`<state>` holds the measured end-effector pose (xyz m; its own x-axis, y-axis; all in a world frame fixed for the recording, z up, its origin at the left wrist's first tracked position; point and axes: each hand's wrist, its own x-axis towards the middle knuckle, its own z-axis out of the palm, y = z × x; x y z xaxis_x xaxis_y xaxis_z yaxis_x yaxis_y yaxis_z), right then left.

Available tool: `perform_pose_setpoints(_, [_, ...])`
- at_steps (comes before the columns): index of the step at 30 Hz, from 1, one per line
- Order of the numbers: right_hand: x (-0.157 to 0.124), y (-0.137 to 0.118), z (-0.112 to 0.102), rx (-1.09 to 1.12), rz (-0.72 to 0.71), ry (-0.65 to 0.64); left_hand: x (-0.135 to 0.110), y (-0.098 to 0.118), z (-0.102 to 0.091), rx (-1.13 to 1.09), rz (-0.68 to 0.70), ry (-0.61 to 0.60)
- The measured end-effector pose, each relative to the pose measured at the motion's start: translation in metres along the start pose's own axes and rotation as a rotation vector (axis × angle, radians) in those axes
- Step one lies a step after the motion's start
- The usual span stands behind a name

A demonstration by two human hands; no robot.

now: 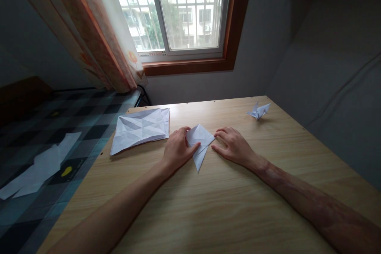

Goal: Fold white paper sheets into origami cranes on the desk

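Observation:
A folded white paper lies on the wooden table between my hands, kite-like in outline, with a narrow point toward me. My left hand grips its left side, thumb on top and fingers at the far left edge. At the paper's right corner, my right hand rests on the table with its thumb and fingers apart. Its fingertips are at or just beside that corner; whether they touch it I cannot tell. Nothing shows inside the right hand.
Creased white sheets lie at the table's back left. A folded paper crane stands at the back right. Left of the wooden table is a bed with a checked cover and loose paper strips. A window is behind.

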<state>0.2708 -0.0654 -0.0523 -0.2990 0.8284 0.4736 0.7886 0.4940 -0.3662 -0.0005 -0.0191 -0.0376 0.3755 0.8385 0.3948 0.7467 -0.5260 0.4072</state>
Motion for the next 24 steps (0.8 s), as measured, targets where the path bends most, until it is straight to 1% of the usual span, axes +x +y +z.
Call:
perform_pose_setpoints(3, [-0.0001, 0.0006, 0.0008, -0.005, -0.007, -0.001, -0.0009, 0.0008, 0.0008, -0.043, -0.005, 0.003])
perform_pose_setpoints(6, [-0.0004, 0.0014, 0.0017, -0.01, -0.011, 0.002, -0.0017, 0.0011, 0.0012, -0.026, 0.016, 0.053])
perform_pose_setpoints(8, [-0.0006, 0.0019, 0.002, -0.01, -0.011, 0.0, -0.0016, 0.0009, 0.0008, -0.019, 0.0, 0.076])
perform_pose_setpoints(12, [-0.0005, 0.002, 0.0018, -0.007, -0.011, -0.006, 0.0005, 0.0002, -0.0016, -0.068, -0.083, 0.052])
perform_pose_setpoints(14, [-0.0004, 0.0013, 0.0013, -0.007, -0.013, -0.009, 0.0012, 0.0004, -0.0028, -0.099, -0.084, 0.026])
perform_pose_setpoints(17, [-0.0004, 0.0001, 0.0003, -0.009, -0.013, -0.015, 0.001, 0.0017, -0.003, -0.096, -0.023, 0.005])
perform_pose_setpoints(21, [-0.0005, 0.0003, 0.0001, -0.009, -0.012, -0.017, 0.0002, 0.0026, -0.0005, -0.019, 0.13, 0.006])
perform_pose_setpoints(24, [-0.0006, 0.0015, 0.0006, -0.012, -0.009, -0.016, 0.0009, 0.0023, 0.001, -0.001, 0.228, -0.008])
